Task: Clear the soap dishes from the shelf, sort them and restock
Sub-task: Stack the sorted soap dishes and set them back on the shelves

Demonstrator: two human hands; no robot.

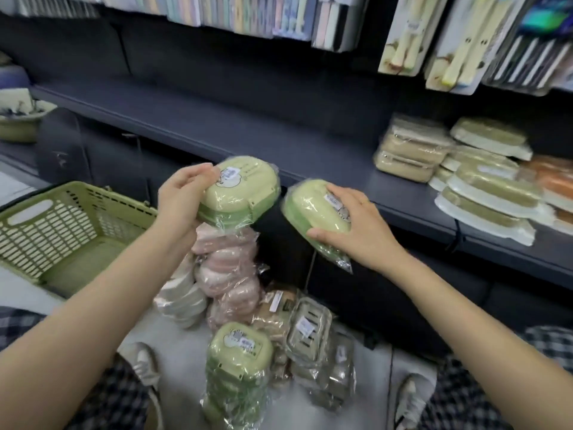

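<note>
On the left, a green basket (62,231) sat on the pale floor (18,290), seemingly holding nothing. Just right of it, the left hand (183,200) gripped 1 wrapped green dish (240,193), fingers curled round its left end. Beside that, the right hand (362,231) clasped a 2nd green dish (313,209), tilted, thumb under and fingers over. Both dishes hung in front of the shelf (217,131) edge, above the floor piles.

Clearing looked largely done: the shelf's left and middle lay bare, while beige stacks (409,150) and olive ones (493,184) sat at its far right. Sorting looked well under way, with a white stack (183,302), pink stack (229,268), green stack (238,367) and clear ones (313,333) grouped on the floor between the person's shoes. Restocking probably remained, perhaps beginning with these 2.

Above, packaged goods (449,41) hung from the dark shop rack.
</note>
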